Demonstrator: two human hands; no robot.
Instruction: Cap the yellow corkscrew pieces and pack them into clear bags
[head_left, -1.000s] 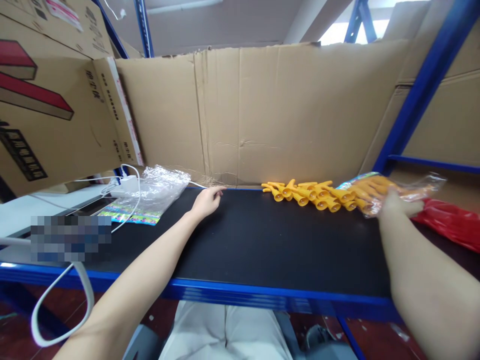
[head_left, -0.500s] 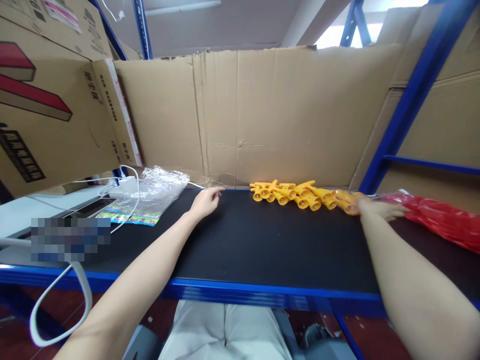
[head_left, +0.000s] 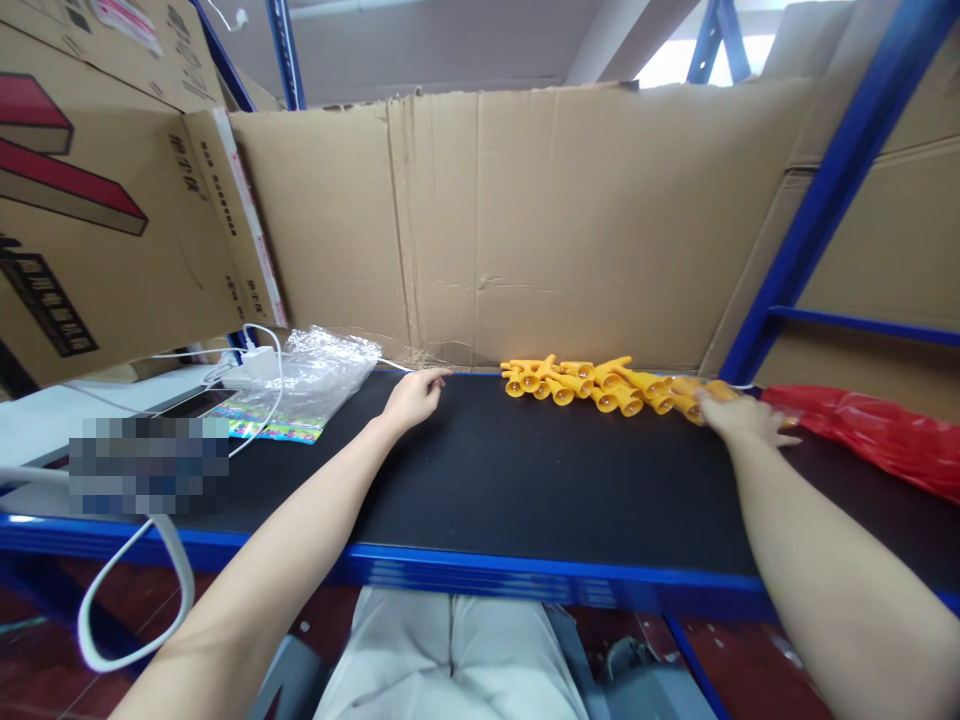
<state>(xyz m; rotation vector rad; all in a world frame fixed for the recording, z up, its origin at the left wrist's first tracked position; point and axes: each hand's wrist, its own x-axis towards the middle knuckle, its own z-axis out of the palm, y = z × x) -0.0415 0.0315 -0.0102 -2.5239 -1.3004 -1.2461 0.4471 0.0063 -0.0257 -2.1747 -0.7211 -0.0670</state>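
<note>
Along the back of the black table mat lies a row of several yellow plastic horn-shaped pieces (head_left: pixel 604 388), their flared round mouths mostly facing me. My right hand (head_left: pixel 742 418) is at the right end of this row, its thumb side against the last pieces. Its fingers stretch apart toward the right, over the mat. To the left of the row, a hand's width or so away, my left hand (head_left: pixel 416 397) rests on the mat with loosely curled fingers; nothing shows in it.
A red plastic bag (head_left: pixel 874 425) lies at the right. On the left are a clear plastic bag (head_left: pixel 319 375), a white charger (head_left: pixel 259 362) and a looped white cable (head_left: pixel 176 575). Cardboard (head_left: pixel 570 220) walls the back; a blue post (head_left: pixel 817 210) slants at the right.
My right hand has moved slightly left, away from the red bag and along the end of the yellow row. My left hand stays in place. The view has shifted slightly.
</note>
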